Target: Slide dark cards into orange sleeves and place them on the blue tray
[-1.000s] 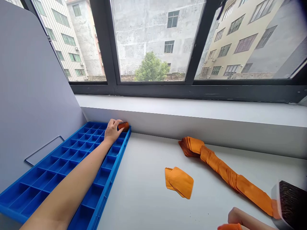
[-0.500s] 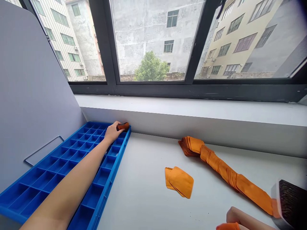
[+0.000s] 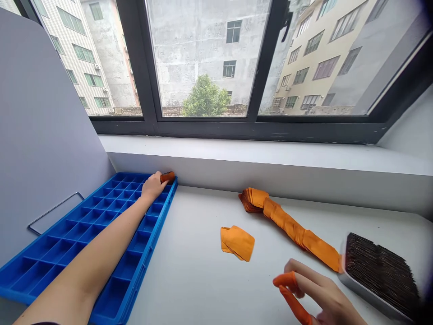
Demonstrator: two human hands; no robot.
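Note:
My left hand [image 3: 154, 185] reaches to the far right corner of a blue compartment tray [image 3: 126, 266]. It is closed on a small orange-brown bundle [image 3: 168, 177], whose kind I cannot make out; some fingers are hidden. My right hand [image 3: 321, 293], low at the right, wears orange finger covers. Its thumb and index tips come together with nothing visible in them, and the other fingers curl. Left of it lie a few flat orange pieces [image 3: 241, 243]. Beyond it runs an overlapping row of orange pieces [image 3: 287, 225].
At the right stands a light-walled container [image 3: 365, 289] packed with thin dark pieces [image 3: 379, 271]. A white ledge [image 3: 253, 153] below the window bounds the white table [image 3: 189, 271] at the back. A grey panel [image 3: 43, 135] stands left, with a bent metal rod [image 3: 54, 208] beside the tray.
The view has swung right, bringing more of the dark-filled container into sight. My right hand has come further into view from the lower edge. My left hand keeps its hold at the tray's corner.

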